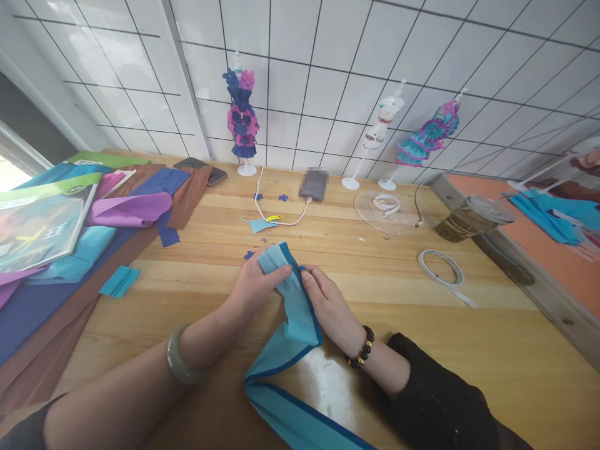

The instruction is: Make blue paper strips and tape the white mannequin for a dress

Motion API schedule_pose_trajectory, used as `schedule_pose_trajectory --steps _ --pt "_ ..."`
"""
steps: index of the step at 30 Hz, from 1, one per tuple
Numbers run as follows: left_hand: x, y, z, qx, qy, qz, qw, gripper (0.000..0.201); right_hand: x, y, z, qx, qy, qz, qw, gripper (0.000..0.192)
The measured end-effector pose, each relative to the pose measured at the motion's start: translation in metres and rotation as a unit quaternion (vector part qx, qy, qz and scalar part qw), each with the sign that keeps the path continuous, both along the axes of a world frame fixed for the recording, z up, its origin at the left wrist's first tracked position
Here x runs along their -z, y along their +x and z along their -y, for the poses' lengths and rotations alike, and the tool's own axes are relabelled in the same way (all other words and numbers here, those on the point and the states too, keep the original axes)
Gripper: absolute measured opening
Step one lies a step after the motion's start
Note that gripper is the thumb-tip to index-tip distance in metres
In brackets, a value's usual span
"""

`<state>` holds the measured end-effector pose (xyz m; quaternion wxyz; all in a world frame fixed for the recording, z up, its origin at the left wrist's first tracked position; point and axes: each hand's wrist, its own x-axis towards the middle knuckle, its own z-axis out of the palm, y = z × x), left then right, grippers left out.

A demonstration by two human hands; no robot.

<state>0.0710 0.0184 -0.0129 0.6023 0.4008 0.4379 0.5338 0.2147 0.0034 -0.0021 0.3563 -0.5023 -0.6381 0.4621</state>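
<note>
A long strip of light blue crepe paper [299, 310] with a darker blue border runs from my hands down to the bottom of the view. Near its top end, my left hand [255, 282] grips it, thumb on the front and fingers behind. My right hand [327, 301] pinches the dark border at the strip's right edge, close to the left thumb. Below the hands the paper bends in a zigzag over the wooden table [394, 350]. Just beyond the left hand lies a small dark blue paper flower [249, 255].
Crepe paper sheets [131, 209] pile up at the left beside a small folded blue piece [119, 281]. Dress stands [244, 119] line the tiled wall. A white tape roll [440, 267] and a tilted patterned cup [473, 219] are at the right. A white cable [285, 223] lies ahead.
</note>
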Motion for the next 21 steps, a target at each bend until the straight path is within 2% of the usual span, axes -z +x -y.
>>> schedule_pose_trajectory --steps 4,8,11,21 --pt "-0.0057 -0.0013 -0.0010 0.005 -0.019 0.025 0.999 0.021 -0.0019 -0.0010 0.0005 0.001 -0.005 0.005 1.000 0.024" --pt "-0.0062 -0.0029 -0.0032 -0.018 -0.034 0.055 0.998 0.037 -0.0029 -0.0013 0.0012 -0.003 -0.005 0.012 1.000 0.023" --pt "-0.0023 -0.0039 -0.0042 -0.025 -0.035 0.042 0.998 0.046 -0.0030 -0.0012 0.0019 -0.004 -0.005 0.014 1.000 0.023" --pt "-0.0017 -0.0023 -0.0028 -0.020 -0.022 0.028 0.999 0.049 -0.0016 -0.0007 0.0032 0.000 -0.018 -0.032 0.999 0.025"
